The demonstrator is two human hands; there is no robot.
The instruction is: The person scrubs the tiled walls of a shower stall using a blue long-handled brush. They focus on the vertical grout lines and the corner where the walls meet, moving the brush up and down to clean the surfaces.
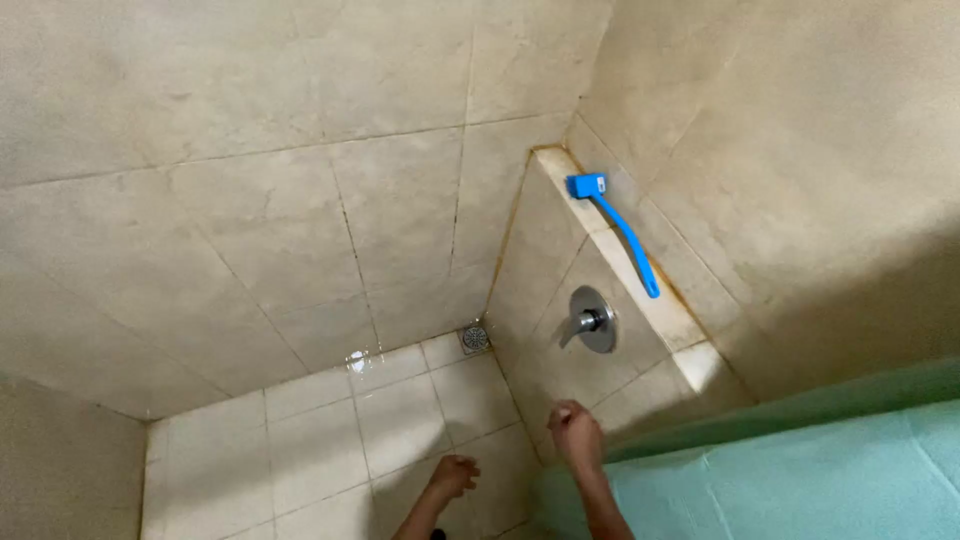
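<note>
The shower valve handle (592, 320) is sitting just right of the frame's centre, a round chrome plate with a short lever, fixed to the sloping tiled face below the ledge (640, 290). We are looking down into a beige tiled shower. Our right hand (575, 432) is hanging directly below the handle, near it but not touching, fingers curled loosely and holding nothing. Our left hand (455, 474) is hovering lower and further toward the bottom centre, over the floor tiles (330, 440), also empty as far as we can tell, though its fingers are blurring at this size. So the handle is lying straight up the frame from the right hand, which is the nearer one; the lever is pointing down and to the left. A blue long-handled brush (622, 232) is resting along the ledge, head toward the upper left. A floor drain (476, 338) is sitting in the corner, and a green curtain (800, 470) is filling the lower right.
</note>
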